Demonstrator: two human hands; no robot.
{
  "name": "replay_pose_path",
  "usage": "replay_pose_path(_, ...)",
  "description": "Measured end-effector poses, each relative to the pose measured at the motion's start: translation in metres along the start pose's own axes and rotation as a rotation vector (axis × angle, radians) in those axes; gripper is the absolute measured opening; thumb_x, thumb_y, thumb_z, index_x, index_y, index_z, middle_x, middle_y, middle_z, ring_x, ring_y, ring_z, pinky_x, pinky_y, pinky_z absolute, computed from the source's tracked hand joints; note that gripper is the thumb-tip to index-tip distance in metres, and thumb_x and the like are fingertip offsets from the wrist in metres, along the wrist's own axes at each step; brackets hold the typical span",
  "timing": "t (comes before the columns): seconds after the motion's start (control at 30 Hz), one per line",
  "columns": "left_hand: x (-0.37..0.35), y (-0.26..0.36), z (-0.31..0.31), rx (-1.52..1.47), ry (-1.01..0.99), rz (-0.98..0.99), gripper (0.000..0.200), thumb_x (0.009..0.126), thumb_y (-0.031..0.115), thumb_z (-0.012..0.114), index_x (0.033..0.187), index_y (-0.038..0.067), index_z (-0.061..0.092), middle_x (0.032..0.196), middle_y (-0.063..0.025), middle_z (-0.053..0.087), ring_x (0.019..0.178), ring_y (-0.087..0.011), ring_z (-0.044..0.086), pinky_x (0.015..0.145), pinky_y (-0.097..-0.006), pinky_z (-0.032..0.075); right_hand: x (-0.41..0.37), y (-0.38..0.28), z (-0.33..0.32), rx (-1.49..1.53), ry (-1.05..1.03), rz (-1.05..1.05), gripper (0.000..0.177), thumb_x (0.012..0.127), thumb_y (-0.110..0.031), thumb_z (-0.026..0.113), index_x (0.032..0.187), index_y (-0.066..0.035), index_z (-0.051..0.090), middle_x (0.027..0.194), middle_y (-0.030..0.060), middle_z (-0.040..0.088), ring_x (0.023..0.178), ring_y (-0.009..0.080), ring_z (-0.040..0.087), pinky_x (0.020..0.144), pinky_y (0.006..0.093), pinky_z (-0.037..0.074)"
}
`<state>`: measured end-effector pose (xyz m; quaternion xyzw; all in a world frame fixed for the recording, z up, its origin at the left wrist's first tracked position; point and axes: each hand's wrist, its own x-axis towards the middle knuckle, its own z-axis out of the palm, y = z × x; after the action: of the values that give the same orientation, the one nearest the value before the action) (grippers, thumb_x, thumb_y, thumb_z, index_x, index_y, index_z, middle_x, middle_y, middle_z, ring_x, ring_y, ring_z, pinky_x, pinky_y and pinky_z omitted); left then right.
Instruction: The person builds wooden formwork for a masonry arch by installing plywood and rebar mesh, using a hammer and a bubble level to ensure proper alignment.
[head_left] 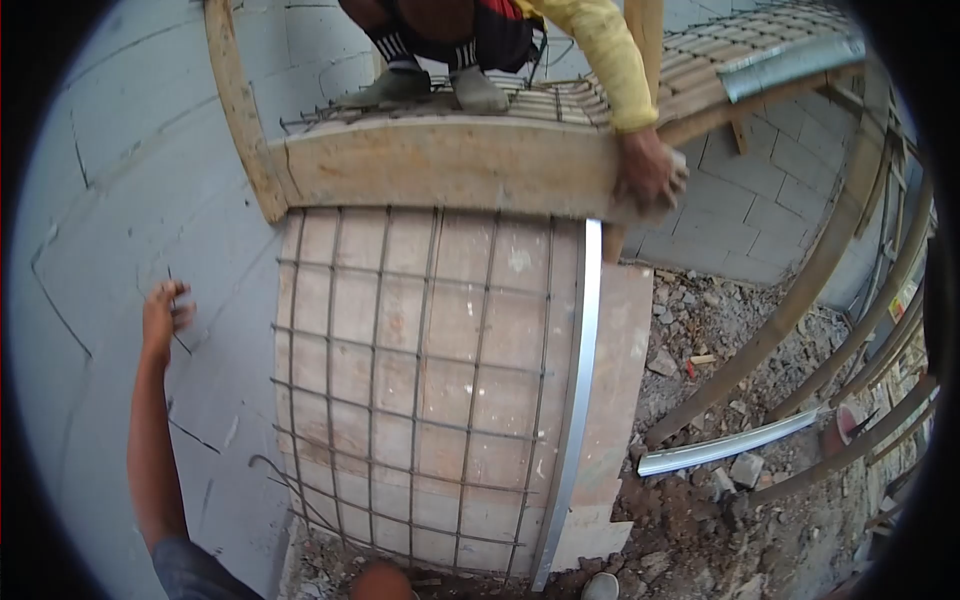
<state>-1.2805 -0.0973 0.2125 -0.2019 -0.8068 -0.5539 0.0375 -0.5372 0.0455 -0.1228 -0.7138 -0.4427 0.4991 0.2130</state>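
Left hand [163, 318]: beside wall [110, 240], fingers loosely open, apparently empty, perhaps balancing
Right hand: unseen; cannot tell
Co-worker's hand [648, 172]: on board [450, 165] end, likely steadying

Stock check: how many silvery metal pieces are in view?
3: a long strip beside the mesh, a shorter strip on the rubble, and a sheet at upper right. Others may be hidden at far right.

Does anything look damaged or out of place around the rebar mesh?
The board under the mesh has a ragged, stepped lower-right corner, perhaps broken. At lower left, a hooked bar sticks out past the others. A metal strip lies askew on rubble.
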Motion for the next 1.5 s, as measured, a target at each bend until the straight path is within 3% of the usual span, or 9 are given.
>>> replay_pose_path(0.13,-0.036,-0.014,-0.050,0.220,-0.225,0.048,0.062,0.098,0.062,0.040,0.106,0.005,0.063,0.095,-0.0086,0.065,0.078,-0.0178,0.066,0.067,-0.0338,0.052,-0.086,-0.056,-0.034,-0.010,0.018,0.152,0.031,0.096,-0.035,0.058,0.085,-0.007,0.065,0.065,0.0050,0.053,0.047,0.0152,0.039,0.042,0.0341,0.033)
replay_pose_path(0.3,-0.131,0.036,-0.092,-0.097,-0.370,-0.564,0.041,0.096,0.050,0.054,0.094,0.010,0.057,0.099,-0.0088,0.068,0.069,-0.0185,0.065,0.058,-0.0323,0.053,-0.159,-0.093,-0.186,0.419,-0.107,0.073,0.030,0.097,-0.034,0.057,0.083,-0.008,0.065,0.062,0.0038,0.052,0.043,0.0136,0.037,0.039,0.0330,0.032)
replay_pose_path(0.37,-0.173,0.021,-0.096,-0.126,-0.386,-0.745,0.031,0.098,0.041,0.052,0.098,0.010,0.058,0.102,-0.0098,0.068,0.072,-0.0209,0.066,0.061,-0.0346,0.055,-0.139,-0.149,-0.175,0.488,0.135,0.532,0.027,0.096,-0.036,0.062,0.088,-0.010,0.062,0.064,0.0053,0.055,0.051,0.0223,0.054,0.045,0.0382,0.042)
replay_pose_path(0.57,-0.230,0.032,-0.022,-0.197,-0.486,-1.177,0.024,0.102,0.028,0.044,0.111,0.009,0.054,0.105,-0.0129,0.067,0.084,-0.0306,0.069,0.068,-0.0417,0.058,-0.218,-0.370,-0.085,0.538,0.015,0.020,0.026,0.099,-0.032,0.057,0.080,-0.016,0.050,0.059,-0.0028,0.045,0.044,0.0102,0.041,0.039,0.0271,0.032)
replay_pose_path(0.67,-0.175,0.035,0.020,-0.294,-0.490,-1.052,0.022,0.103,0.028,0.044,0.111,0.009,0.054,0.107,-0.0131,0.067,0.085,-0.0307,0.069,0.070,-0.0421,0.058,-0.195,-0.406,-0.079,0.172,-0.080,-0.190,0.022,0.097,-0.033,0.061,0.091,-0.012,0.060,0.063,-0.0056,0.048,0.049,0.0059,0.041,0.043,0.0259,0.031)
replay_pose_path(0.83,-0.007,0.059,0.091,-0.372,-0.222,-0.939,0.025,0.106,0.028,0.037,0.112,0.010,0.053,0.118,-0.0138,0.064,0.099,-0.0325,0.066,0.078,-0.0451,0.056,-0.152,-0.509,-0.039,0.245,-0.248,0.042,0.028,0.098,-0.036,0.059,0.083,-0.011,0.057,0.060,-0.0060,0.046,0.046,0.0051,0.039,0.042,0.0242,0.029)
replay_pose_path(1.03,0.139,0.048,0.196,-0.777,-0.042,-0.918,0.049,0.106,0.033,0.033,0.145,0.005,0.026,0.140,-0.0172,0.050,0.120,-0.0379,0.056,0.095,-0.0493,0.050,-0.031,-0.567,0.044,-0.013,-0.332,-0.160,0.040,0.101,-0.045,0.052,0.087,-0.008,0.057,0.059,-0.0052,0.042,0.045,0.0048,0.038,0.040,0.0252,0.028)
replay_pose_path(1.27,0.094,0.130,0.332,-0.828,-0.300,-0.865,0.088,0.095,0.063,0.046,0.158,0.018,0.005,0.159,-0.0228,0.021,0.137,-0.0399,0.042,0.110,-0.0531,0.037,-0.003,-0.614,0.096,0.136,-0.359,-0.118,0.038,0.104,-0.042,0.047,0.083,-0.010,0.049,0.059,-0.0042,0.041,0.042,0.0069,0.037,0.038,0.0259,0.029)
replay_pose_path(1.5,0.088,0.109,0.380,-0.898,-0.371,-0.901,0.101,0.089,0.068,0.054,0.158,0.013,0.002,0.158,-0.0277,0.017,0.142,-0.0374,0.034,0.113,-0.0505,0.034,-0.005,-0.625,0.098,0.156,-0.331,0.017,0.041,0.099,-0.049,0.055,0.088,-0.009,0.060,0.055,-0.0040,0.041,0.041,0.0086,0.039,0.037,0.0280,0.026)
